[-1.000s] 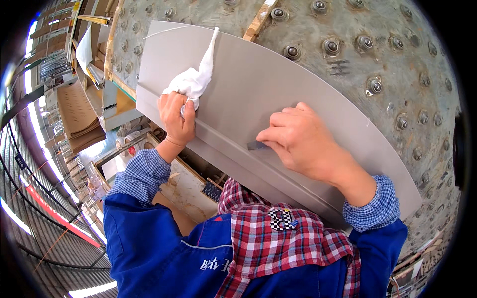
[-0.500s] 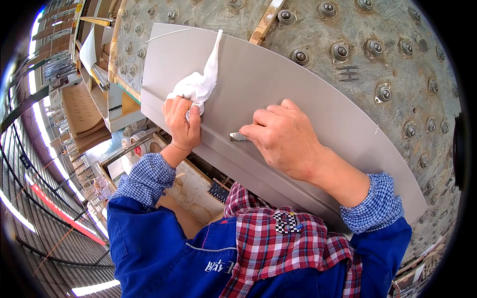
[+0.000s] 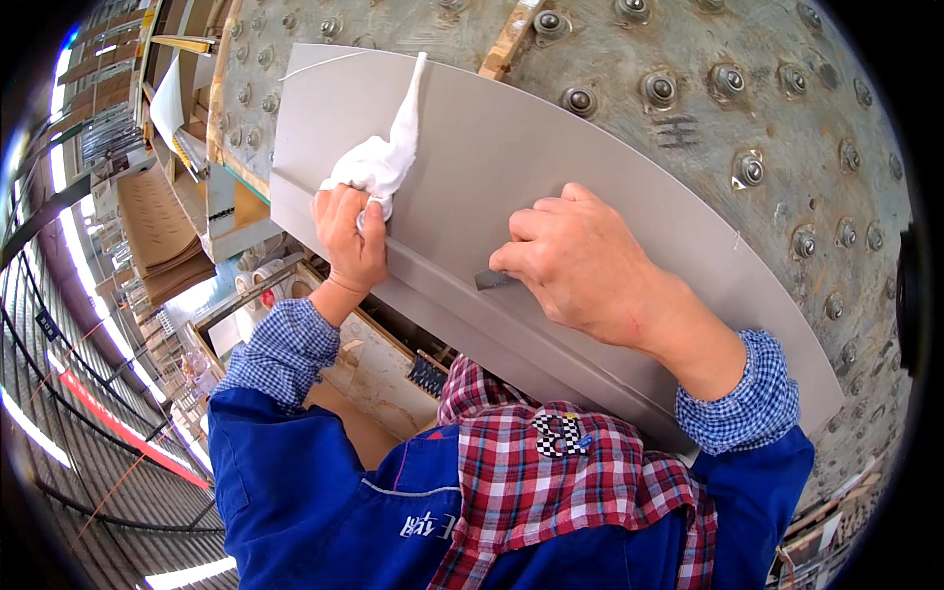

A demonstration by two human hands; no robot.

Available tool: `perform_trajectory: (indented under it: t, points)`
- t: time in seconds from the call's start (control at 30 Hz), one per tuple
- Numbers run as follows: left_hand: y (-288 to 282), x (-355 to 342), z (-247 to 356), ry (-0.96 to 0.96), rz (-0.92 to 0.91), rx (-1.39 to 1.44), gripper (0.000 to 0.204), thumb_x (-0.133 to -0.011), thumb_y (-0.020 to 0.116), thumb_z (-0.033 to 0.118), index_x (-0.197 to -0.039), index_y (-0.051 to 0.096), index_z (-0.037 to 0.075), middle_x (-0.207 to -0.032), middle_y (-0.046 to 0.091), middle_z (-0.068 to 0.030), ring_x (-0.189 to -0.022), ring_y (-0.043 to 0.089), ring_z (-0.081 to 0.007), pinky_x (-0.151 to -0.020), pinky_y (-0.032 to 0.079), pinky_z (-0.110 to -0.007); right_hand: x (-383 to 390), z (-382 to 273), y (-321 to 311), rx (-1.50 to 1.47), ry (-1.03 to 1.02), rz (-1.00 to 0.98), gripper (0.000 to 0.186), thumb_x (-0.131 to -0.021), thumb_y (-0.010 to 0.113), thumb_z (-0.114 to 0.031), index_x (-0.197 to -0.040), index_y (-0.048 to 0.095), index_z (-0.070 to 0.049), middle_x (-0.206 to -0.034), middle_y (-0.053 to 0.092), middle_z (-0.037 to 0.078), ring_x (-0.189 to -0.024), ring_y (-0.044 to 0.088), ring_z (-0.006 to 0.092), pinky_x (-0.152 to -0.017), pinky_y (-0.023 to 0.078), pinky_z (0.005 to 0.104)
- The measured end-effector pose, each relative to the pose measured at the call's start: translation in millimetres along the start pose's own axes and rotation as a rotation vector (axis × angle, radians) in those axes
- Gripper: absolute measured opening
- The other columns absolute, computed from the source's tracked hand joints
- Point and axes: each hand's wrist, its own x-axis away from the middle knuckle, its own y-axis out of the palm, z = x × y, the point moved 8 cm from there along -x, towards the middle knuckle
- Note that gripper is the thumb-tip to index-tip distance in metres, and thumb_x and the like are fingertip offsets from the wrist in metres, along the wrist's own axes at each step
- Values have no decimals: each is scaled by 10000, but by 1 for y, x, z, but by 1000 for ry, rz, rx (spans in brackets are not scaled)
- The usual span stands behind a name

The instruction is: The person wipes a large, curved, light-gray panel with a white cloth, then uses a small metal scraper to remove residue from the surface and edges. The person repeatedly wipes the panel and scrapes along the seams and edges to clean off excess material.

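Observation:
My left hand [image 3: 344, 236] is closed on a white cloth [image 3: 379, 162], its fingers curled at the raised strip along the lower part of a curved gray-beige panel [image 3: 629, 216]. The cloth's twisted end lies up toward the panel's far edge. Right of it, my right hand [image 3: 570, 265] pinches a small flat gray blade [image 3: 490, 280] low over the panel's face, near the raised strip. The part of the blade inside my fingers is hidden.
A metal table studded with ball rollers [image 3: 688, 138] lies beneath and beyond the panel, with a wooden batten [image 3: 506, 49] at the top. At left are stacked brown sheets [image 3: 157, 226], white sheet material [image 3: 172, 108] and a wooden-framed tray [image 3: 364, 364] below the panel.
My right hand with the blade moved left across the panel, then back a little right, and sits slightly higher than a second ago. My left hand keeps its place on the cloth.

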Motion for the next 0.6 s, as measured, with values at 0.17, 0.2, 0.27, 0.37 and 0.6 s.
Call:
perform_trajectory:
  t: [0.17, 0.2, 0.27, 0.37, 0.6]
  points:
    - [-1, 0, 0, -5, -6, -7, 131, -823, 545, 140, -737, 516, 45, -765, 516, -108, -748, 453, -306, -728, 350, -394, 19, 0, -6, 24, -2, -52, 141, -713, 619, -74, -818, 700, -121, -719, 529, 20, -749, 542, 197, -694, 380, 337]
    - [-1, 0, 0, -4, -4, -7, 131, -824, 544, 140, -738, 516, 45, -764, 514, -107, -748, 451, -305, -727, 350, -393, 23, 0, -6, 23, -3, -57, 144, -706, 623, -68, -817, 698, -119, -719, 528, 18, -749, 540, 197, -696, 380, 337]
    - [-1, 0, 1, -4, -12, -9, 133, -827, 541, 140, -740, 515, 44, -757, 507, -106, -741, 444, -300, -724, 347, -390, 32, 2, -8, 4, -4, -65, 155, -691, 632, -57, -819, 694, -117, -720, 527, 16, -749, 537, 197, -701, 381, 336]
    - [1, 0, -1, -10, -7, -11, 141, -830, 541, 143, -734, 511, 45, -748, 500, -105, -735, 439, -298, -722, 345, -388, 44, 4, -14, -34, -10, -102, 173, -678, 647, -48, -832, 689, -114, -728, 533, 14, -747, 534, 197, -710, 383, 335]
    - [2, 1, 1, -11, -10, -18, 146, -832, 543, 145, -730, 508, 47, -734, 488, -109, -722, 440, -305, -721, 345, -393, 45, 12, -30, -104, 37, -23, 126, -753, 613, -92, -842, 697, -119, -747, 578, 26, -785, 578, 201, -719, 403, 335]
